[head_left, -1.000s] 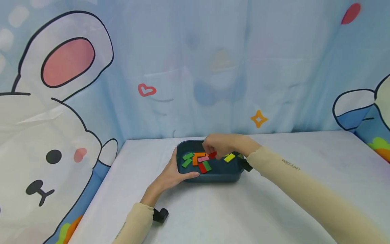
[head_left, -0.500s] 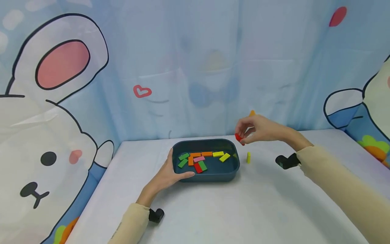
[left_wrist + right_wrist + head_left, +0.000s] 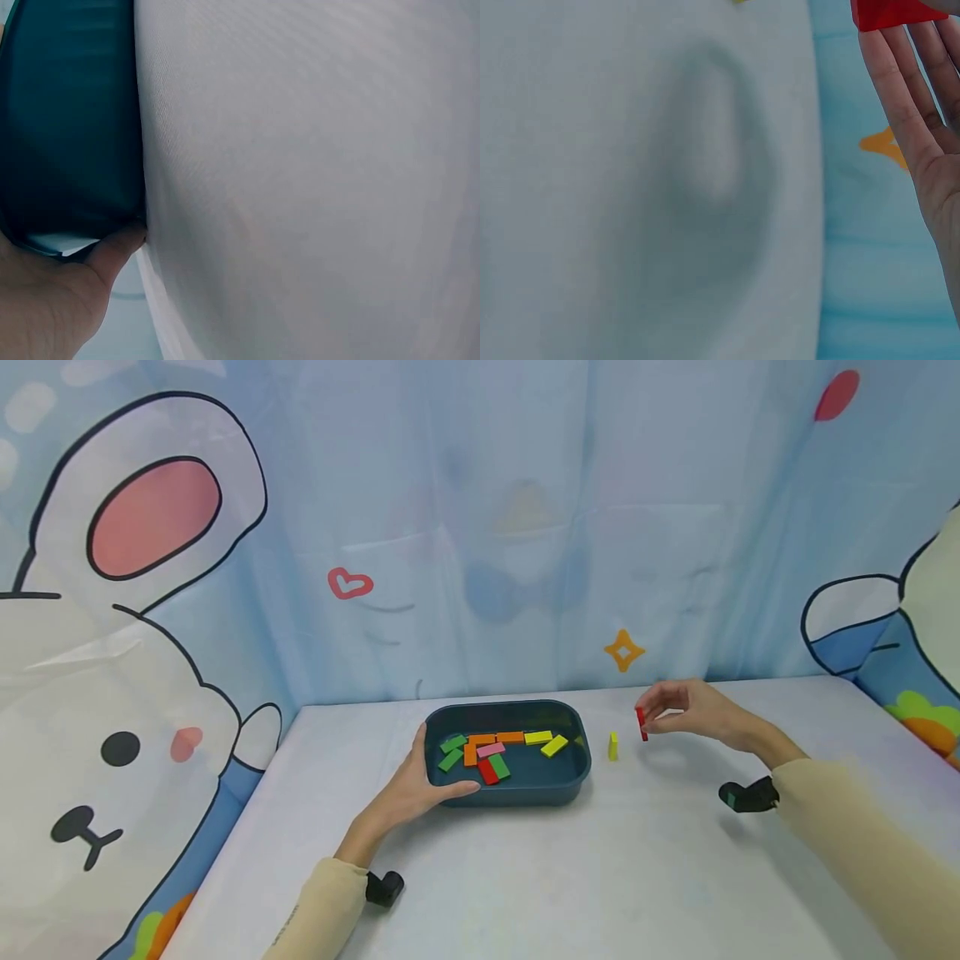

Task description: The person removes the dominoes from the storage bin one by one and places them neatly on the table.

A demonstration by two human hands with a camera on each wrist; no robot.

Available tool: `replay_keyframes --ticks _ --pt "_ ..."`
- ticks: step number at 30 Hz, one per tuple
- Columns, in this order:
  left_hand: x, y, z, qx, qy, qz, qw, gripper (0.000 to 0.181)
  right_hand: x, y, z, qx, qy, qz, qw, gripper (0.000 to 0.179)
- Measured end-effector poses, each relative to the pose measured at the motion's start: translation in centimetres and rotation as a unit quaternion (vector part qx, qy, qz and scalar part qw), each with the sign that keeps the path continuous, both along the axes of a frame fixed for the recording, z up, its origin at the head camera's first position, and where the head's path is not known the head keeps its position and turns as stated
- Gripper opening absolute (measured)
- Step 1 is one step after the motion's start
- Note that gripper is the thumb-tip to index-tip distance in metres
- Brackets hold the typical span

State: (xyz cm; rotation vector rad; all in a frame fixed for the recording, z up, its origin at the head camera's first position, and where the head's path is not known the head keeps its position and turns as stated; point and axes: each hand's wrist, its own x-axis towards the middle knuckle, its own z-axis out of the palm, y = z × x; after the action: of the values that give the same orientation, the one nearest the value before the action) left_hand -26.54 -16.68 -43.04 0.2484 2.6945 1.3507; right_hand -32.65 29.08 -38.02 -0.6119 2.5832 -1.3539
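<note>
A dark teal plastic tray [image 3: 525,797] stands on the white table, with flat green, orange, pink, red and yellow blocks lying in it. My left hand [image 3: 412,787] grips its left end, thumb along the front rim; the left wrist view shows the thumb [image 3: 120,251] against the tray wall. Right of the tray, a yellow block [image 3: 612,747] stands on end. Beyond it, my right hand [image 3: 693,708] pinches a red block [image 3: 641,725] upright between thumb and fingers, close over the table. The right wrist view catches the red block [image 3: 892,13] at its top edge.
The white table [image 3: 540,877] runs back to a light blue curtain [image 3: 450,527] printed with cartoon figures. A small black camera [image 3: 385,888] sits at the left wrist, another [image 3: 748,795] at the right.
My right hand has lifted the red block out of the tray and carried it right, past the upright yellow block, then lowered it toward the table. My left hand stays on the tray.
</note>
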Motion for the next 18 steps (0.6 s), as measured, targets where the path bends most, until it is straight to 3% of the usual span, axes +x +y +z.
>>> replay_keyframes --ticks 7,18 --pt "0.1 0.0 0.0 -0.002 -0.005 0.003 1.0000 0.142 -0.8 -0.4 -2.8 -0.014 -0.015 0.015 0.9997 0.029" --pt "0.0 0.0 0.2 -0.011 -0.003 0.008 0.9999 0.142 -1.4 -1.3 -4.3 -0.001 -0.035 0.019 0.9992 0.028"
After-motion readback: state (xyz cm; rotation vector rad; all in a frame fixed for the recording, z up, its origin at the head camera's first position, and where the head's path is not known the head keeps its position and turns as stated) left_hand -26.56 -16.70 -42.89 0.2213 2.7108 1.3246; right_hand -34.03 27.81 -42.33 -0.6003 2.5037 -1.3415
